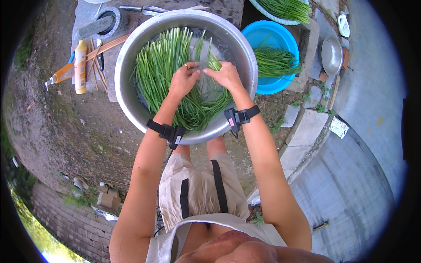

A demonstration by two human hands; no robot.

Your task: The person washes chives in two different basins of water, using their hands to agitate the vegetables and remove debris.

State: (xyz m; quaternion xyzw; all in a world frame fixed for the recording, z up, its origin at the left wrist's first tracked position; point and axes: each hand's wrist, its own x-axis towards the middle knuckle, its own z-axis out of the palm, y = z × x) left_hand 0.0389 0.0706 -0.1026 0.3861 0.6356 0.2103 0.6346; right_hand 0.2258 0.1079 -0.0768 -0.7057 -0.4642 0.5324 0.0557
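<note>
A wide metal basin (122, 88) stands before me with water in it. Long green garlic chives (158, 69) fill its left side, pale cut ends pointing away from me and leaves curving round the near side. My right hand (227, 76) grips a small bunch of chives (214, 63) just below its pale ends, the leaves trailing down toward the basin's right wall. Close to it, my left hand (184, 80) is over the larger pile, fingers bent and thumb near the forefinger. Whether a stalk is pinched there is hidden.
Right of the metal basin, a blue plastic basin (273, 28) holds loose greens (276, 62); a basket (255, 6) of chives stands beyond. At left are a stone mortar (121, 23) with pestle (95, 28), wooden sticks (108, 47), a knife (101, 60) and a yellow bottle (80, 65).
</note>
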